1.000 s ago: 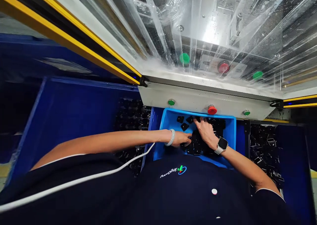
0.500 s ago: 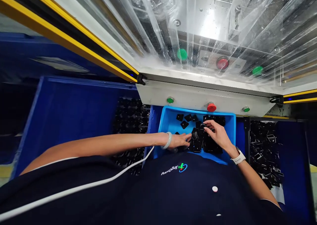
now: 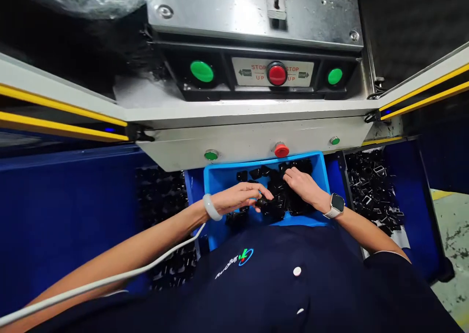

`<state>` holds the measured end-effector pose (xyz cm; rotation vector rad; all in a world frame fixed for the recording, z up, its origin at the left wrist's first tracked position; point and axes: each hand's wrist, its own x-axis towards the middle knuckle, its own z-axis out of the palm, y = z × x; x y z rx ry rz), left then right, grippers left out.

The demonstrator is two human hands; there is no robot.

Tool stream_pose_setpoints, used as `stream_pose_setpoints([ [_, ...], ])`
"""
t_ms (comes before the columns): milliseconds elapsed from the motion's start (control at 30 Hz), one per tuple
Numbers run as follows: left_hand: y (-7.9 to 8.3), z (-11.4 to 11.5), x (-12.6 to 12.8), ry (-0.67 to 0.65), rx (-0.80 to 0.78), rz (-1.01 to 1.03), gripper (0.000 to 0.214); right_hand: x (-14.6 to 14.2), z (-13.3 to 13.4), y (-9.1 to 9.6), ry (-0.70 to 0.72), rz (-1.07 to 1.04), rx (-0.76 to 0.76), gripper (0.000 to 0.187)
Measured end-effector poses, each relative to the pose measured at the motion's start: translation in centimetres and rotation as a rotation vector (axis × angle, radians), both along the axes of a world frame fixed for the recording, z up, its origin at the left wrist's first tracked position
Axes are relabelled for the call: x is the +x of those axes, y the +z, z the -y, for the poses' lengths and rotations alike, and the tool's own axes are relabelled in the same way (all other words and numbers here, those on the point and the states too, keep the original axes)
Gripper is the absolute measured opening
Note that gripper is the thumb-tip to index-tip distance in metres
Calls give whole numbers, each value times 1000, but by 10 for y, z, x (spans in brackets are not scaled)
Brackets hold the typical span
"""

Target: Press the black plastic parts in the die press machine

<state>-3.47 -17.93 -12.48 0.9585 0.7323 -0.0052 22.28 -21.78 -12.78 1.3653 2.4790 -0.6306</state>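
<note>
A light blue tray (image 3: 214,176) sits right in front of my body, below the machine's front panel, and holds several small black plastic parts (image 3: 282,203). My left hand (image 3: 238,196), with a pale bracelet on the wrist, reaches in from the left; its fingers are pressed together on a black part (image 3: 262,203) at the pile's left edge. My right hand (image 3: 304,186), with a smartwatch (image 3: 336,204) on the wrist, lies on the pile from the right. Its fingers curl down among the parts, and what they grip is hidden.
The upper control panel carries two green buttons (image 3: 201,71) and a red stop button (image 3: 277,74). The lower white panel has a red button (image 3: 281,150) just above the tray. Dark blue bins with black parts stand left (image 3: 157,191) and right (image 3: 370,186). A white cable (image 3: 110,279) runs along my left arm.
The view has swung up and sideways, showing the control panel head-on. My left hand moved further over the pile; my right hand drew back toward the tray's middle.
</note>
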Motion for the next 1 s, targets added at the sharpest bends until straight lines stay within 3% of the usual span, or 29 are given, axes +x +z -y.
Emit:
stream_pose_setpoints([
  [100, 15, -4, 1, 65, -169, -24, 33, -3, 1, 0, 11, 7, -15, 22],
  [200, 24, -7, 4, 113, -175, -21, 36, -1, 2, 3, -12, 13, -24, 22],
  [300, 34, -12, 6, 278, -182, 32, 38, 8, 5, 14, -75, -68, 26, 24],
  [400, 46, -19, 7, 462, -144, 58, 38, 18, 9, 35, -199, -320, 253, 26],
  [533, 60, -28, 10, 553, -79, 71, 43, 16, 9, 68, -291, -616, 560, 38],
  [667, 70, -34, 16, 530, -31, 77, 47, -2, -1, 82, -175, -722, 637, 47],
  [867, 72, -38, 26, 569, -12, 53, 49, -15, -22, 79, -47, -688, 653, 35],
  [1000, 84, -54, 28, 652, 101, 2, 45, -12, -48, 103, 62, -635, 631, 29],
])
